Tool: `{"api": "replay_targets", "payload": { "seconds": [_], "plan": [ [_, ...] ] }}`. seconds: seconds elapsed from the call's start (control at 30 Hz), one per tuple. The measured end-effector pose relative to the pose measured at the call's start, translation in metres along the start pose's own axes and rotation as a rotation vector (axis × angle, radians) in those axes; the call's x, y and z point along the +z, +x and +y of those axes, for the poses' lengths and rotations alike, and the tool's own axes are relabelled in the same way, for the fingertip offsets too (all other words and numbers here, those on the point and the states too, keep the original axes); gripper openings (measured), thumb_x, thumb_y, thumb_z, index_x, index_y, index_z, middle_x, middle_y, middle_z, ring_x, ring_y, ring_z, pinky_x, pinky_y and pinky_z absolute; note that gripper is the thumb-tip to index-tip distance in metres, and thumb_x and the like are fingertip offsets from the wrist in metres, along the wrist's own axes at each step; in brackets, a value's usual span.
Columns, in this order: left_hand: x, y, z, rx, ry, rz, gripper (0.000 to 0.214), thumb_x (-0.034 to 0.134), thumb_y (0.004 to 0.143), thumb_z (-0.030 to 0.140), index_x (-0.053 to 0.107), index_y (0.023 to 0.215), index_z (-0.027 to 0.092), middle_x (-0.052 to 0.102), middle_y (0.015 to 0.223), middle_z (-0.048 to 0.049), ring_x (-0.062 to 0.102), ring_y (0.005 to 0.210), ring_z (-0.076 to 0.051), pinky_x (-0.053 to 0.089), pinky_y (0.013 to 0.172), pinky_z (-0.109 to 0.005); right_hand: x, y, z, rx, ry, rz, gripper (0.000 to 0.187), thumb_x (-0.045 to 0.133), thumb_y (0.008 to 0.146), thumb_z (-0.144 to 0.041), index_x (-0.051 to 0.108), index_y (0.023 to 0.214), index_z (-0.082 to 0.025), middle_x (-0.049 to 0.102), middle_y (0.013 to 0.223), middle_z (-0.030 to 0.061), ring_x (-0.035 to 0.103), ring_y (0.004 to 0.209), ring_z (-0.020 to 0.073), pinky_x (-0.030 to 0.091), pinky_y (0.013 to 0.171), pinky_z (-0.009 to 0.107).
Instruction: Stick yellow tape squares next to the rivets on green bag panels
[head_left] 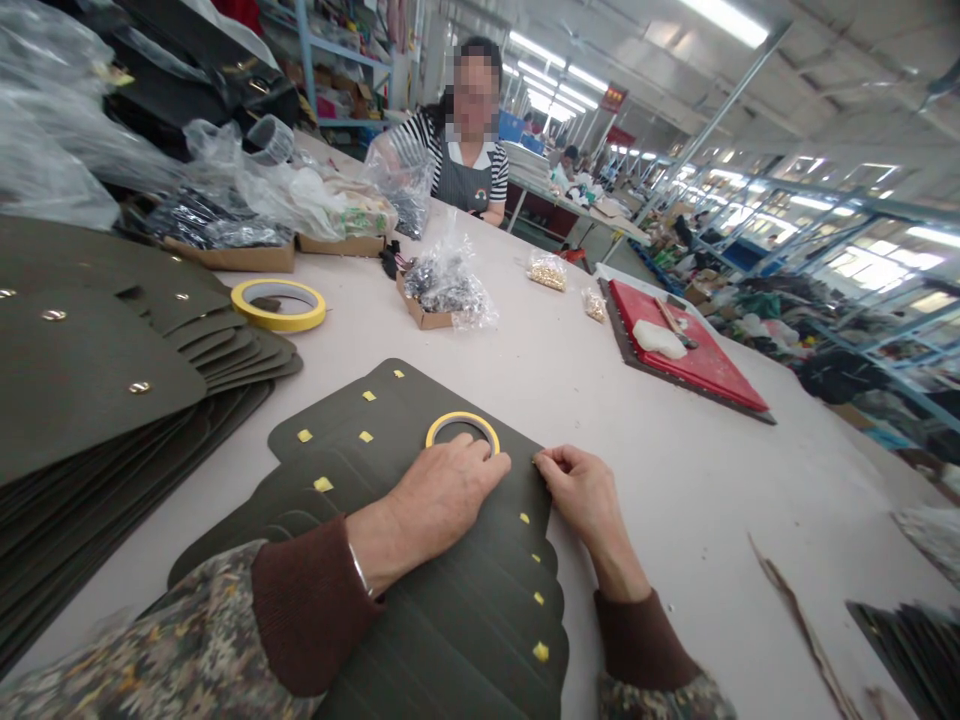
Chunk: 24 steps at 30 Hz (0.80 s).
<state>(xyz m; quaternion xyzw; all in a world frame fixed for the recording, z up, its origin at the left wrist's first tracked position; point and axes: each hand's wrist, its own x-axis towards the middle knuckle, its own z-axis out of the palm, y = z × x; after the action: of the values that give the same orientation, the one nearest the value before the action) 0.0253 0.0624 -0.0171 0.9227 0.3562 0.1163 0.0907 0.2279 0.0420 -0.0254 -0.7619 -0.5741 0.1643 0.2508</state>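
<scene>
In front of me lies a fanned stack of dark olive panels (465, 620) with small yellow tape pieces (323, 484) stuck along both sides. My left hand (431, 495) rests over the stack, its fingers closed on a roll of yellow tape (463, 417) that lies on the top panel. At that panel's right corner, my right hand (589, 495) pinches thumb and forefinger together. A tiny bit of yellow tape shows at these fingertips, against the panel's edge. The undersides of the left fingers are hidden.
Stacked olive flaps with metal snaps (97, 330) fill the left, beside another yellow tape roll (279, 304). Beyond are a small box of bagged parts (442, 290), a bag of gold-coloured pieces (546, 271) and a red board (697, 350) bearing a hammer. A person (469, 150) sits across the table.
</scene>
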Motion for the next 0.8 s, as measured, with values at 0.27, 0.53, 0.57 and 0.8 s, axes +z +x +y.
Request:
{"api": "replay_targets", "payload": {
  "seconds": [0.27,0.53,0.57,0.8],
  "plan": [
    [-0.003,-0.001,0.001,-0.009,-0.001,-0.019,0.014,0.043,0.094,0.015,0.056,0.096,0.02,0.061,0.092,-0.0041,0.054,0.084,-0.021,0.046,0.065,-0.031,-0.001,-0.006,0.016,0.202,0.332,-0.04,0.043,0.06,0.077,-0.05,0.064,0.103,-0.016,0.059,0.052,-0.0044,0.051,0.04,0.0126,0.04,0.041,0.023],
    [0.002,-0.001,-0.001,-0.009,-0.031,0.014,0.014,0.042,0.094,0.014,0.055,0.095,0.02,0.06,0.092,-0.0045,0.054,0.084,-0.022,0.046,0.068,-0.033,0.006,-0.012,0.01,-0.002,0.026,0.04,0.034,0.054,0.081,-0.048,0.073,0.077,-0.021,0.072,0.071,0.0045,0.062,0.065,0.0193,0.045,0.065,0.03],
    [0.002,-0.002,0.0,-0.007,-0.034,0.018,0.014,0.042,0.093,0.014,0.055,0.095,0.019,0.061,0.092,-0.0046,0.054,0.084,-0.021,0.046,0.069,-0.033,0.007,-0.011,0.008,-0.008,-0.015,0.046,0.034,0.052,0.082,-0.048,0.073,0.077,-0.022,0.072,0.073,0.0045,0.063,0.066,0.0201,0.045,0.067,0.031],
    [0.007,-0.004,-0.001,-0.013,-0.018,0.054,0.006,0.05,0.09,0.018,0.056,0.091,0.019,0.064,0.091,-0.0042,0.056,0.082,-0.02,0.045,0.064,-0.029,0.021,-0.001,0.026,-0.079,-0.057,0.008,0.035,0.046,0.08,-0.052,0.072,0.078,-0.028,0.074,0.085,0.0041,0.068,0.078,0.0232,0.049,0.075,0.031]
  ]
}}
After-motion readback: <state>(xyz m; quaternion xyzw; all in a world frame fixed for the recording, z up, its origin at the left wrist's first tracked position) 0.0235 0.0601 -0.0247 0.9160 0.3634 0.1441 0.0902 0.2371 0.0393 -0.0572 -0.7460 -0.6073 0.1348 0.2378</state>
